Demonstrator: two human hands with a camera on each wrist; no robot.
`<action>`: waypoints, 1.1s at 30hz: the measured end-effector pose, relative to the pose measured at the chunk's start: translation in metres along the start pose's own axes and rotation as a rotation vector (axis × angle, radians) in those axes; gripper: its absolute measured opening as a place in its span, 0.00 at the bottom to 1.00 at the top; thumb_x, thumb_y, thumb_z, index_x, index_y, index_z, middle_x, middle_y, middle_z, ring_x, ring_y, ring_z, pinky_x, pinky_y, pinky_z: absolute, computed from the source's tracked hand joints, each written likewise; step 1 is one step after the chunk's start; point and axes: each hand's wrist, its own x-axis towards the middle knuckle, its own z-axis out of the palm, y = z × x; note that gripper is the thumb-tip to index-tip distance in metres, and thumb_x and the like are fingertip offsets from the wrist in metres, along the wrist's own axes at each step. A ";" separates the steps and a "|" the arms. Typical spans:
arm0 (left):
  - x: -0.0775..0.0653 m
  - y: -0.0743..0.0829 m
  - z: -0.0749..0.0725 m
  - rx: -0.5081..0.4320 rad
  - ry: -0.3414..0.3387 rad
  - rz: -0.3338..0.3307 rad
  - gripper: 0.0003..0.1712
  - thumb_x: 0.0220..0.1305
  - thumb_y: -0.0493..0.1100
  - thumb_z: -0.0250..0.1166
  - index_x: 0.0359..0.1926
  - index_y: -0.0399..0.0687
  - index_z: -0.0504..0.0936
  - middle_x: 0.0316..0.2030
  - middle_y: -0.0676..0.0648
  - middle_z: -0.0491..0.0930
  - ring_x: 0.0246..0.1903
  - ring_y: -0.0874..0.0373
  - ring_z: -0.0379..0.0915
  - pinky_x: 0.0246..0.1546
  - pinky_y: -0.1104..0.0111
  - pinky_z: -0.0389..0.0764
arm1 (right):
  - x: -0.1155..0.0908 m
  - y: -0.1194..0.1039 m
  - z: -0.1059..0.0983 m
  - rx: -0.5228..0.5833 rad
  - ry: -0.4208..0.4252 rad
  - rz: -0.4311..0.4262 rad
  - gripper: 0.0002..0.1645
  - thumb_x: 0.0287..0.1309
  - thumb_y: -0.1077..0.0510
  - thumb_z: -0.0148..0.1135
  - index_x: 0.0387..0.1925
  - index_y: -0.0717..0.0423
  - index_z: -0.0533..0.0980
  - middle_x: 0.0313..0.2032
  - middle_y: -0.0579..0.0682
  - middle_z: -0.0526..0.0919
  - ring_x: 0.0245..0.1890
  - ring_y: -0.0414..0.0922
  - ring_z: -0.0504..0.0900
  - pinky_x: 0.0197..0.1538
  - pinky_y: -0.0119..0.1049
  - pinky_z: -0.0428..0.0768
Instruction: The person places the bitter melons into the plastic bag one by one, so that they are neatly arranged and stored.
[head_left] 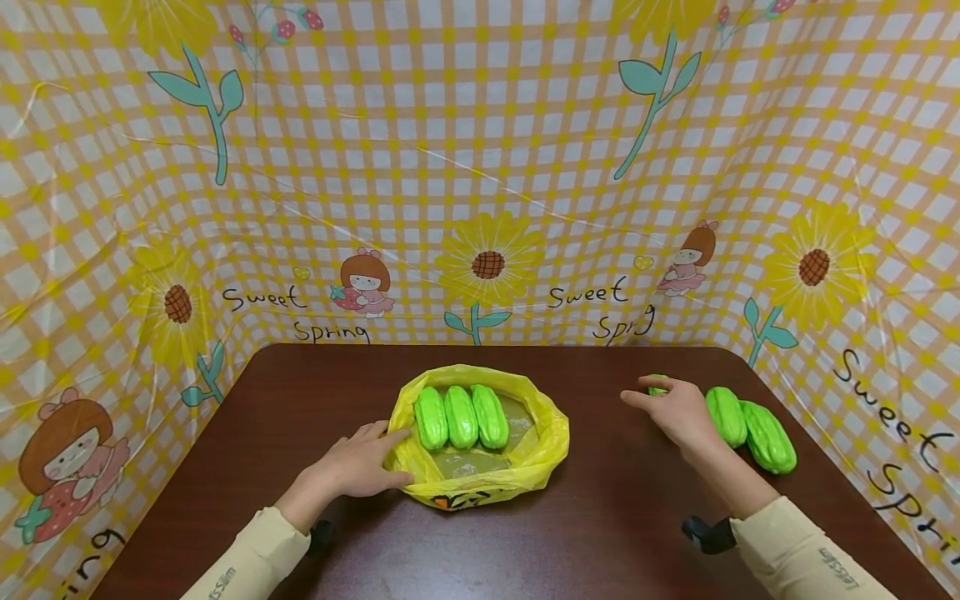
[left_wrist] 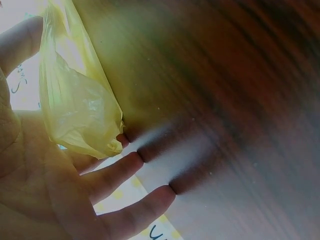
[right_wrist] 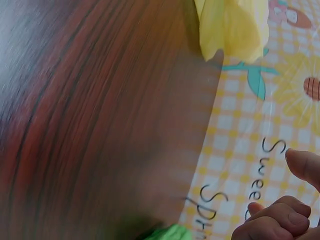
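Observation:
A yellow plastic bag (head_left: 552, 433) stands with its mouth spread wide near the middle of the table. Three bright green, ridged bitter melons (head_left: 461, 417) lie side by side inside it. At the bag's left rim is my left hand (head_left: 363, 461), fingers extended. In the left wrist view its fingertips touch the table beside the bag (left_wrist: 80, 105). My right hand (head_left: 678, 410) hovers at the right, over another bitter melon (head_left: 657, 383) that it mostly hides. The right wrist view shows loosely bent fingers holding nothing, with a bitter melon (right_wrist: 172, 233) at the bottom edge.
Two more bitter melons (head_left: 726, 417) lie next to each other just right of my right hand. The dark wooden table (head_left: 600, 533) is enclosed at the back and sides by a checked, sunflower-printed cloth (head_left: 480, 167). Dark straps (head_left: 707, 533) hang at the wrists.

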 end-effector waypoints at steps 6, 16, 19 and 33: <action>0.003 -0.005 0.005 0.003 0.021 0.000 0.43 0.62 0.63 0.67 0.74 0.53 0.68 0.73 0.36 0.61 0.74 0.38 0.54 0.65 0.32 0.56 | 0.005 0.015 -0.012 -0.001 0.009 0.027 0.53 0.62 0.32 0.63 0.73 0.66 0.62 0.75 0.70 0.53 0.73 0.68 0.55 0.64 0.58 0.68; -0.002 0.000 0.000 -0.008 0.000 0.010 0.44 0.63 0.63 0.66 0.74 0.51 0.67 0.73 0.34 0.60 0.73 0.36 0.53 0.65 0.32 0.56 | 0.012 0.038 -0.025 -0.038 0.063 0.034 0.54 0.62 0.34 0.64 0.72 0.69 0.62 0.23 0.52 0.85 0.18 0.43 0.66 0.24 0.37 0.66; -0.003 0.002 -0.002 -0.006 -0.006 0.012 0.43 0.63 0.62 0.66 0.74 0.50 0.67 0.73 0.34 0.60 0.73 0.36 0.54 0.65 0.32 0.56 | 0.015 0.045 -0.028 0.003 0.063 0.049 0.54 0.61 0.36 0.66 0.72 0.70 0.62 0.13 0.36 0.76 0.11 0.38 0.54 0.19 0.36 0.64; -0.002 0.003 -0.001 -0.003 0.005 0.003 0.42 0.62 0.62 0.67 0.73 0.52 0.69 0.72 0.36 0.62 0.73 0.37 0.55 0.64 0.32 0.58 | 0.020 0.064 -0.036 -0.060 0.079 0.074 0.51 0.63 0.38 0.65 0.70 0.73 0.63 0.22 0.52 0.80 0.14 0.41 0.58 0.26 0.39 0.68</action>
